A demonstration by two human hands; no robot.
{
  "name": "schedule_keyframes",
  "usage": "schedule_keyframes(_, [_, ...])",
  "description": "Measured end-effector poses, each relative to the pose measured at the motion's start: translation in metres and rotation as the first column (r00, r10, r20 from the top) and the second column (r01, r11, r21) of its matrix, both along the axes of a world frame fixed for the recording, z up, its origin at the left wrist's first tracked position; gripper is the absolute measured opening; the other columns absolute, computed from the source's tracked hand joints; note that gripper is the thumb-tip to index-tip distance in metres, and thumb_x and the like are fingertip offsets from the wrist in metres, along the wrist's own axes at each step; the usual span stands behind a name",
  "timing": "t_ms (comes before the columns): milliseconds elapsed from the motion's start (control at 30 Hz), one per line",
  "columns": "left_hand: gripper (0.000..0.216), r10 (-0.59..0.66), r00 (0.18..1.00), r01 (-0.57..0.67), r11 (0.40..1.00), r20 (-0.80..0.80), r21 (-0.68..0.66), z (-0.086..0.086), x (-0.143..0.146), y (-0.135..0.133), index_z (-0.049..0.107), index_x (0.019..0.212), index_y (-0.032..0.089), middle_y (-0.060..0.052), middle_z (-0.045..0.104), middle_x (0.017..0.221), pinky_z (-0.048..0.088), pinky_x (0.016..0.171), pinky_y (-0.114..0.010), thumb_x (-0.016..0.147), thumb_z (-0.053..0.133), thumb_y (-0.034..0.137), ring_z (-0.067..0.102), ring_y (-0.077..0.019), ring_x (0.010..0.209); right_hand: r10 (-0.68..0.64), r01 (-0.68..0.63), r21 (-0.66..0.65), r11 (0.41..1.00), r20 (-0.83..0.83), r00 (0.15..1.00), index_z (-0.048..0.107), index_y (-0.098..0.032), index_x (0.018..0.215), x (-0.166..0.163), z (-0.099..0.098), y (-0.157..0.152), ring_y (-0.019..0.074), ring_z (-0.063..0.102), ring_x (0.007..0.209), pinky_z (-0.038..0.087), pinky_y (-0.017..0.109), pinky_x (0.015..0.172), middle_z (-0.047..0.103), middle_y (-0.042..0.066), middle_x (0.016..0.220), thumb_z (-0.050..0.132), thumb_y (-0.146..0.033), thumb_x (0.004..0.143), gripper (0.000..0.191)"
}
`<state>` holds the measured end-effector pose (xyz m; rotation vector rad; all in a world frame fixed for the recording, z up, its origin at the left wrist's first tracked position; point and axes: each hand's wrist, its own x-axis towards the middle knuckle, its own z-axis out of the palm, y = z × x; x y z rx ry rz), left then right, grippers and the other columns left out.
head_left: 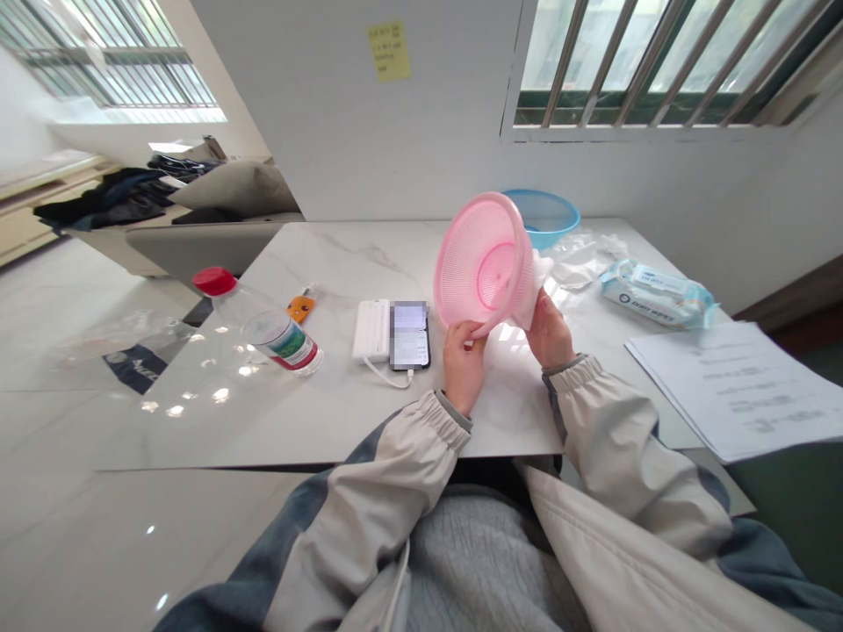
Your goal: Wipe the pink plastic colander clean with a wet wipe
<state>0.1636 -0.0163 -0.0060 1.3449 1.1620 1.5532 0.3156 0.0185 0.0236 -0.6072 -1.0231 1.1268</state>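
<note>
"So, what are the hands doing?"

"The left hand is clenched on the rim of a pink plastic colander, lifting it above the marble table near its front edge, tilted with the inside toward the person. That grip seems to carry the weight, leaving the right hand to press a white cloth against the outer wall."

"Further off?"

"A phone lies mid-table, and a blue bowl sits by the back edge."
</note>
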Motion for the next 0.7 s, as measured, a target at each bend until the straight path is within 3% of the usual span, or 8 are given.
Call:
schedule_keyframes(167, [0.012,-0.017,1.000,0.017,1.000,0.003,0.009,0.000,0.000,0.000,0.076,0.098,0.022,-0.007,0.066,0.107,0.052,0.074,-0.028,0.097,0.066,0.029,0.065,-0.0186,0.096,-0.041,0.044,-0.048,0.998,0.069,0.997,0.071,-0.031,0.134,0.005,-0.013,0.006,0.0300,0.056,0.148,0.045,0.050,0.127,0.070,0.001,0.147,0.072,-0.069,0.088,0.059])
schedule_keyframes(333, [0.012,-0.039,0.999,0.039,0.998,-0.004,0.043,0.004,0.000,-0.002,0.076,0.097,0.023,-0.007,0.067,0.111,0.053,0.079,-0.029,0.098,0.067,0.031,0.065,-0.0188,0.099,-0.068,0.073,-0.082,0.994,0.056,0.996,0.077,-0.027,0.117,0.010,-0.022,0.012,0.0318,0.063,0.139,0.050,0.052,0.122,0.078,0.005,0.131,0.072,-0.067,0.088,0.050])
schedule_keyframes(533, [0.015,-0.044,0.998,0.044,0.999,0.055,0.008,0.003,0.000,-0.002,0.075,0.100,0.022,-0.008,0.069,0.111,0.051,0.080,-0.029,0.097,0.068,0.035,0.065,-0.0191,0.098,-0.038,0.004,-0.172,0.985,-0.194,0.980,0.075,-0.028,0.114,0.013,-0.010,0.012,0.0267,0.068,0.134,0.058,0.047,0.114,0.080,0.001,0.123,0.074,-0.054,0.088,0.037])
schedule_keyframes(700, [0.026,-0.037,0.989,0.051,0.995,0.146,-0.089,-0.004,0.000,0.002,0.071,0.100,0.020,-0.004,0.069,0.097,0.047,0.075,-0.028,0.099,0.065,0.045,0.060,-0.0152,0.083,-0.073,-0.047,-0.311,0.949,-0.364,0.928,0.073,-0.027,0.114,0.020,-0.006,0.011,0.0270,0.074,0.123,0.062,0.053,0.108,0.083,0.003,0.112,0.075,-0.045,0.089,0.031])
